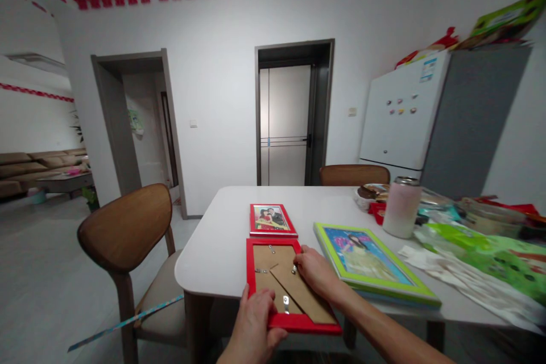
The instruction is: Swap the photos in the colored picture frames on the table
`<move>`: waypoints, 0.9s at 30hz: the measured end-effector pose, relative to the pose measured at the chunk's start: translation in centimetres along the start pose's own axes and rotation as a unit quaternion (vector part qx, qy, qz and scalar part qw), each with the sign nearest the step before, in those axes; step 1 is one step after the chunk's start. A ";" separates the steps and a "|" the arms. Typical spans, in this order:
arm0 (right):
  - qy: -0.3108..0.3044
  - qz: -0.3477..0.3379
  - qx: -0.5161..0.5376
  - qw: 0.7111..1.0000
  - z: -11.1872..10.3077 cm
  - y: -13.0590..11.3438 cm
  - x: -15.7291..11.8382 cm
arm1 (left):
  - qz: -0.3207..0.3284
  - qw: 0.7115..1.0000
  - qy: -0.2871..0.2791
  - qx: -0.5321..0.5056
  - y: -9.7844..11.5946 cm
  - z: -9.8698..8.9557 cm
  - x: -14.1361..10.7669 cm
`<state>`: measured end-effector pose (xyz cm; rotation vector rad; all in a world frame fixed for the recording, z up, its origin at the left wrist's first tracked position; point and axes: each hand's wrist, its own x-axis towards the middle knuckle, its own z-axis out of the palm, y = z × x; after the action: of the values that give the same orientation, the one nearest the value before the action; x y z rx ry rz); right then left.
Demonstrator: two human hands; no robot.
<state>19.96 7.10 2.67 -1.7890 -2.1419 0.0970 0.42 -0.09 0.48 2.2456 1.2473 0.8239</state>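
Observation:
A red photo frame [251, 273] lies face down at the table's near edge, its brown backing board [267, 290] and a slanted stand showing. Small metal clips [286, 303] sit along the backing's sides. My left hand [258, 318] grips the frame's lower left corner, thumb below the edge and fingers on the back. Over the right side, my right hand [318, 273] has its fingers curled at the edge, by a metal clip [294, 269]. Just beyond lies a second red photo frame [273, 219], face up with a picture of two people.
A green-edged photo frame [375, 259] lies to the right on the white table [213, 239]. Past it are a pink-and-white bottle [402, 207], white gloves [443, 270], a green bag [490, 256] and plastic containers. Wooden chairs [128, 227] stand at the left and far side.

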 end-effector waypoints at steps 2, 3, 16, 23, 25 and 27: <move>0.018 -0.027 -0.006 0.999 -0.3 -0.2 -0.9 | 0.008 1.000 0.008 -0.006 -0.2 0.0 0.0; 0.023 -0.055 0.007 0.998 -0.5 -0.3 -1.5 | 0.010 1.000 0.010 -0.008 -0.3 0.0 0.0; -0.053 -0.201 0.178 0.962 -0.2 -4.4 -3.6 | 0.002 1.000 0.006 0.005 0.2 -0.2 0.0; 0.006 -0.079 0.192 0.978 3.5 -5.7 0.8 | -0.015 1.000 0.001 0.013 -0.2 0.2 0.0; 0.018 -0.058 0.172 0.983 4.7 -6.2 2.0 | -0.017 1.000 -0.003 0.012 -0.1 0.1 0.1; 0.031 -0.046 0.158 0.986 5.3 -6.3 2.8 | -0.018 1.000 -0.007 0.013 0.0 0.1 0.0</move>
<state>12.00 9.37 0.06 -1.4911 -2.0300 0.3325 0.50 -0.05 0.41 2.2377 1.2955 0.7819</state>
